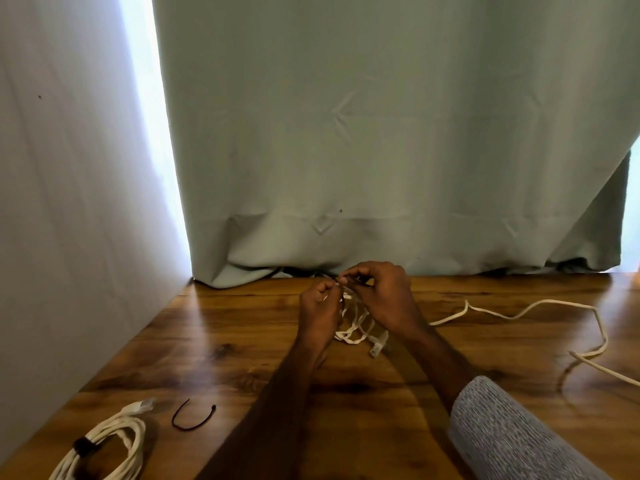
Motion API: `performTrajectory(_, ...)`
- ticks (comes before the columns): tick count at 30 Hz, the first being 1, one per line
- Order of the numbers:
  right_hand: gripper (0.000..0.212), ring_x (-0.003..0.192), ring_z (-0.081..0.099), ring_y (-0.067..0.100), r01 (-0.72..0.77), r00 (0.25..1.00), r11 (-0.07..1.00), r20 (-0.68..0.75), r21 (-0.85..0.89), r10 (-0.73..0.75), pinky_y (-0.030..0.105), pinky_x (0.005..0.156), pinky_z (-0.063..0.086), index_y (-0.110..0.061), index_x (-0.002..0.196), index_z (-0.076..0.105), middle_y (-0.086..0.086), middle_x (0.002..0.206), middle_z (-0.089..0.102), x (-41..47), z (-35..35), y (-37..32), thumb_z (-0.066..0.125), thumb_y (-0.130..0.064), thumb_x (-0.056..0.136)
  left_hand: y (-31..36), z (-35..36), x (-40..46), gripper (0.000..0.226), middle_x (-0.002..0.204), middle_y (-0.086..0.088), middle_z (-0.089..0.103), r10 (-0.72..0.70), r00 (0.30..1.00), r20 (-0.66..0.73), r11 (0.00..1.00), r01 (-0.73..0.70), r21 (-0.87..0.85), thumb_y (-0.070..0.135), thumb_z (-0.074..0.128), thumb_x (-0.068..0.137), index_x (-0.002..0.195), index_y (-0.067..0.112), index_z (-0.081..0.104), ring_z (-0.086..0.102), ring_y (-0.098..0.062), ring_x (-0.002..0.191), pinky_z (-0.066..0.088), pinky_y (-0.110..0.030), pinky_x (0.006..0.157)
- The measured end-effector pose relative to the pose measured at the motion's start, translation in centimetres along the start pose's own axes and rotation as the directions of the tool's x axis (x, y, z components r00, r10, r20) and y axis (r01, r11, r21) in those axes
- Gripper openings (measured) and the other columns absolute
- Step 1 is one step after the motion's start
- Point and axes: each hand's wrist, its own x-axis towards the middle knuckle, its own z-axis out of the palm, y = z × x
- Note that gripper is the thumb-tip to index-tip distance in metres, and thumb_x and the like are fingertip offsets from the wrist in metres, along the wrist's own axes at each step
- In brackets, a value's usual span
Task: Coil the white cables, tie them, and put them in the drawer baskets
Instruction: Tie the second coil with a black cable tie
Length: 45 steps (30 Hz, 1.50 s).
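Nearest, a tied white coil [110,445] and loose black tie [192,418] lie on the tabletop [242,323], while the left hand [320,311] and right hand [382,294] pinch a small cable bundle [356,327].

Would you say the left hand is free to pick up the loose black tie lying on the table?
Probably not yet: the left hand grips the coil with the right hand. The black tie lies uncovered on the table.

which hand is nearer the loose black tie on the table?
Left. The left hand is up and to the right of the black tie; the right hand sits farther right, beyond the left.
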Motion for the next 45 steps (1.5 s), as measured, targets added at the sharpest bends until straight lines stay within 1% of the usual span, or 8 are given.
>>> performTrajectory(11, 0.018, 0.094, 0.069, 0.002, 0.098, 0.994, 0.986, 0.027, 0.133, -0.102, 0.051, 0.086, 0.054, -0.041, 0.101, 0.077, -0.017, 0.096, 0.075, -1.6, 0.8, 0.0, 0.075, -0.03, 0.086, 0.1, -0.5, 0.0, 0.022, 0.078, -0.001, 0.071, -0.078, 0.996, -0.042, 0.991, 0.073, -0.112, 0.019, 0.058, 0.098, 0.084, 0.021, 0.075, 0.062, -0.012, 0.068, 0.042, -0.021, 0.052)
performTrajectory(19, 0.022, 0.094, 0.065, 0.006, 0.215, 0.967, 0.975, 0.152, -0.055, -0.205, 0.05, 0.084, 0.045, -0.041, 0.1, 0.073, -0.021, 0.094, 0.071, -2.6, 1.4, 0.8, 0.07, -0.024, 0.085, -0.4, -1.1, 0.4, 0.022, 0.057, -0.006, 0.057, -0.116, 0.99, -0.084, 0.988, 0.107, -0.111, 0.009, 0.065, 0.093, 0.072, 0.011, 0.07, 0.046, -0.016, 0.048, 0.033, -0.019, 0.043)
performTrajectory(23, 0.02, 0.099, 0.061, 0.015, 0.291, 0.947, 0.901, 0.229, -0.321, -0.224, 0.041, 0.081, 0.034, -0.037, 0.1, 0.074, -0.015, 0.108, 0.065, -3.6, 1.5, -0.2, 0.063, -0.037, 0.083, -0.6, -1.7, 0.7, 0.015, 0.067, -0.013, 0.064, -0.134, 0.989, -0.065, 0.985, 0.125, -0.122, 0.009, 0.067, 0.092, 0.079, 0.006, 0.073, 0.054, -0.02, 0.053, 0.042, -0.023, 0.046)
performTrajectory(29, 0.061, 0.124, 0.047, 0.007, 0.275, 0.927, 0.89, 0.344, -0.363, -0.146, 0.051, 0.101, 0.025, -0.044, 0.115, 0.068, -0.02, 0.119, 0.065, -3.6, 0.3, -1.8, 0.04, -0.084, 0.078, -0.1, -1.9, 0.8, 0.015, 0.063, -0.004, 0.068, -0.142, 0.986, -0.081, 0.98, 0.129, -0.153, 0.004, 0.065, 0.092, 0.079, 0.005, 0.072, 0.061, -0.014, 0.055, 0.051, -0.025, 0.053)
performTrajectory(31, 0.053, 0.126, 0.046, 0.004, 0.222, 0.941, 0.909, 0.32, -0.352, -0.105, 0.054, 0.107, 0.021, -0.046, 0.114, 0.07, -0.021, 0.114, 0.068, -3.3, 0.2, -2.1, 0.04, -0.076, 0.081, -0.2, -1.9, 1.1, 0.017, 0.065, -0.007, 0.067, -0.142, 0.985, -0.095, 0.977, 0.124, -0.173, 0.002, 0.066, 0.091, 0.076, 0.005, 0.072, 0.06, -0.019, 0.06, 0.05, -0.03, 0.06)
performTrajectory(36, 0.052, 0.127, 0.047, 0.004, 0.159, 0.956, 0.892, 0.292, -0.424, -0.032, 0.053, 0.109, 0.018, -0.049, 0.114, 0.069, -0.018, 0.117, 0.068, -3.1, 0.9, -2.4, 0.045, -0.071, 0.073, -0.4, -1.9, 1.1, 0.014, 0.062, -0.011, 0.061, -0.163, 0.981, -0.106, 0.972, 0.142, -0.185, 0.005, 0.066, 0.091, 0.078, 0.002, 0.07, 0.055, -0.018, 0.049, 0.047, -0.027, 0.05)
performTrajectory(39, 0.054, 0.128, 0.049, 0.007, 0.135, 0.968, 0.876, 0.252, -0.462, -0.015, 0.053, 0.109, 0.016, -0.047, 0.123, 0.061, -0.018, 0.121, 0.067, -3.2, 0.6, -3.1, 0.064, -0.067, 0.073, -0.5, -2.6, 1.6, 0.014, 0.064, -0.014, 0.061, -0.182, 0.973, -0.141, 0.964, 0.148, -0.221, 0.006, 0.067, 0.091, 0.078, 0.003, 0.07, 0.055, -0.018, 0.047, 0.045, -0.025, 0.049)
performTrajectory(45, 0.033, 0.116, 0.054, 0.017, 0.224, 0.955, 0.78, 0.291, -0.585, -0.056, 0.047, 0.094, 0.028, -0.036, 0.109, 0.068, -0.012, 0.111, 0.069, -3.5, 1.0, -3.7, 0.061, -0.055, 0.083, -0.5, -3.1, 1.8, 0.02, 0.053, -0.004, 0.058, -0.179, 0.969, -0.172, 0.965, 0.139, -0.224, 0.006, 0.066, 0.092, 0.071, 0.005, 0.067, 0.049, -0.011, 0.039, 0.038, -0.019, 0.041)
